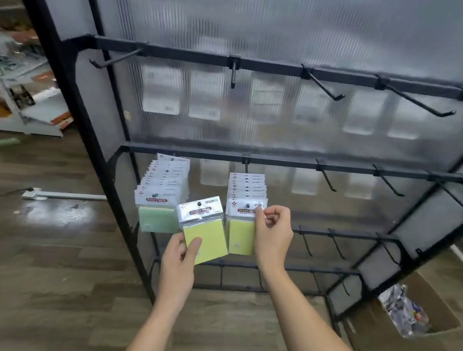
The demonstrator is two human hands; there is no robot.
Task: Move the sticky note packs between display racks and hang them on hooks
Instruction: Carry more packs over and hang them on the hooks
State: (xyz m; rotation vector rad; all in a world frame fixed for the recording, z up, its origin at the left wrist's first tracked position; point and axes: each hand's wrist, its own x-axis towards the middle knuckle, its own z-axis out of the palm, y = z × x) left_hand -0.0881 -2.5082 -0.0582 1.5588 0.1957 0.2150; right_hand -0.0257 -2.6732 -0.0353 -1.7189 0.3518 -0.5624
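My left hand (179,257) grips a loose yellow sticky note pack (204,229) by its lower left corner, tilted, in front of the black display rack (282,160). A row of green-note packs (158,208) hangs on the left hook of the second rail. Several yellow packs (240,232) hang on the hook beside it. My right hand (273,229) pinches the upper right corner of the front yellow pack on that hook.
Bare black hooks (326,181) line the top rail (262,65) and the right part of the lower rails. A cardboard box (437,305) with plastic wrappers stands on the floor at the lower right. White shelving (27,101) stands far left on the wooden floor.
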